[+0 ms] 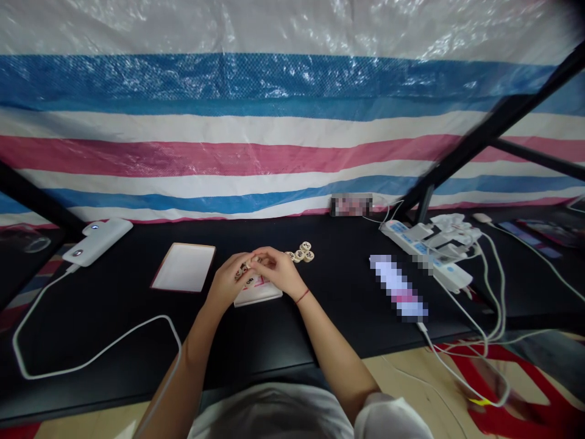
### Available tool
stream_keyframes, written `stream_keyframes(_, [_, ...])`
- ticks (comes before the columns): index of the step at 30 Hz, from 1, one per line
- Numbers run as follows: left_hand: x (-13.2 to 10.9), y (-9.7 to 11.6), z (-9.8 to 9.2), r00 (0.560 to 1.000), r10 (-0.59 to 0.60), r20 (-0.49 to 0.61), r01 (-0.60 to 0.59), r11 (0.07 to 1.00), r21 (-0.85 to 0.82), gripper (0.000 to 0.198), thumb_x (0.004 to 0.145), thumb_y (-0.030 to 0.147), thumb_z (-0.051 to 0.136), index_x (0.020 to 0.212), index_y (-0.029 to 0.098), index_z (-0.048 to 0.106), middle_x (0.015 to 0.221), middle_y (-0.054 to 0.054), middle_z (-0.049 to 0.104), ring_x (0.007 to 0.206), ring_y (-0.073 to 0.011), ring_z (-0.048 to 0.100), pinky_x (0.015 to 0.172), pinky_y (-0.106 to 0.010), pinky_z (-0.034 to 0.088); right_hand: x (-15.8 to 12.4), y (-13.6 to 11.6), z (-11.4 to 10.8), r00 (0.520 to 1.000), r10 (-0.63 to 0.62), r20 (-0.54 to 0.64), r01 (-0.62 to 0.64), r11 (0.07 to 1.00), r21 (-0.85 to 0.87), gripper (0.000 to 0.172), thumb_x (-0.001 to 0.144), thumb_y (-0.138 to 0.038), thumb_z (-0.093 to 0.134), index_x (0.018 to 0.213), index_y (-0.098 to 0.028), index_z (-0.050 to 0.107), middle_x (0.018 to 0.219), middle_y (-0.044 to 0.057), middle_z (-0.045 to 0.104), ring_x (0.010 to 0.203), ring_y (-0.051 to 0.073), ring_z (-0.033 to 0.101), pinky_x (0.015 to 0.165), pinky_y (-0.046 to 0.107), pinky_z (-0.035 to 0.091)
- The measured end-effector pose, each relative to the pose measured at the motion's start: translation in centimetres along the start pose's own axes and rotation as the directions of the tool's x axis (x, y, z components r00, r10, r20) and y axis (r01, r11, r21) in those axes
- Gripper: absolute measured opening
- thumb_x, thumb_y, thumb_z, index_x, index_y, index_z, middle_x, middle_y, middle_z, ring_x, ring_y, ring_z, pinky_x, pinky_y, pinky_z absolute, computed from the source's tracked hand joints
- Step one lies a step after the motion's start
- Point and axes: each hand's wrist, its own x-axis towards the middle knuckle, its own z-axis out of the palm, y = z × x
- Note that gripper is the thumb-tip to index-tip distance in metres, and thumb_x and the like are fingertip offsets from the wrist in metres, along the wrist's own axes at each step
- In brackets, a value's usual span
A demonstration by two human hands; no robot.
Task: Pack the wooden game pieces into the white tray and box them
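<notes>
On the table [265, 341], saw the left hand [231, 279] and the right hand [280, 269] close together over a white box [258, 299] and the small round discs [250, 281] on it. Found the left hand curled around the left side of the discs, partly hiding them, and the right hand bent in from the other side, with thumb and fingertips near the left ones. Could not tell a firm pinch from a light touch there, nor count the discs beneath. Noted loose discs [300, 255] in a small cluster just beyond the right hand, on the table itself, with dark marks on the upper faces. Judged a loose, cupped hold wise, with light fingertips rather than a squeeze likely to pop a disc out. Seemed best to use the left hand as a wall against sliding, to shift discs singly with the right, and to lift that wrist clear of the loose discs. Saw a pale tray [184, 267] well to the left, with room for both elbows, and a cord [159, 316] by the left forearm, worth minding against a snag.
</notes>
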Motion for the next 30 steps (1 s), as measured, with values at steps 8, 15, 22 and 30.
stream_keyframes(8, [0.2,-0.1,0.0,0.998,-0.012,-0.058,0.013,1.0,0.012,0.02,0.089,0.031,0.059,0.106,0.022,0.061,0.109,-0.006,0.067,0.102,-0.0188,0.064,0.092,-0.034,0.053,-0.1,0.7,-0.4,0.995,0.034,-0.091,-0.03,0.998,0.049,0.036,0.077,-0.047,0.069,0.099,-0.019,0.065,0.083,0.004,0.071,0.067,0.015,0.068,0.061,0.025,0.054])
stream_keyframes(15, [0.3,0.3,-0.2,0.998,-0.022,-0.067,0.024,0.999,0.036,0.018,0.087,0.028,0.061,0.103,0.022,0.061,0.105,-0.005,0.064,0.097,-0.0181,0.064,0.088,-0.033,0.053,-0.2,0.9,-0.5,0.994,0.029,-0.107,-0.025,0.999,0.041,0.031,0.078,-0.043,0.068,0.098,-0.02,0.064,0.083,0.003,0.07,0.064,0.014,0.066,0.058,0.024,0.051])
stream_keyframes(22, [0.3,-0.2,-0.4,0.998,-0.044,-0.043,0.046,0.998,0.046,0.009,0.083,0.027,0.063,0.088,0.021,0.058,0.097,-0.004,0.067,0.094,-0.0189,0.062,0.087,-0.035,0.05,-0.3,0.9,-0.9,0.989,0.025,-0.144,-0.017,0.999,0.05,0.03,0.078,-0.044,0.069,0.096,-0.019,0.065,0.085,0.004,0.071,0.061,0.013,0.063,0.059,0.026,0.052])
stream_keyframes(30, [0.3,0.5,-0.8,0.987,0.031,0.16,-0.045,0.996,0.082,0.015,0.078,0.03,0.071,0.071,0.022,0.059,0.092,0.0,0.073,0.097,-0.0198,0.061,0.09,-0.038,0.042,-0.1,0.9,-1.2,0.976,0.03,-0.214,-0.007,0.994,0.108,0.034,0.077,-0.047,0.069,0.096,-0.02,0.063,0.097,0.007,0.071,0.06,0.013,0.063,0.056,0.027,0.052])
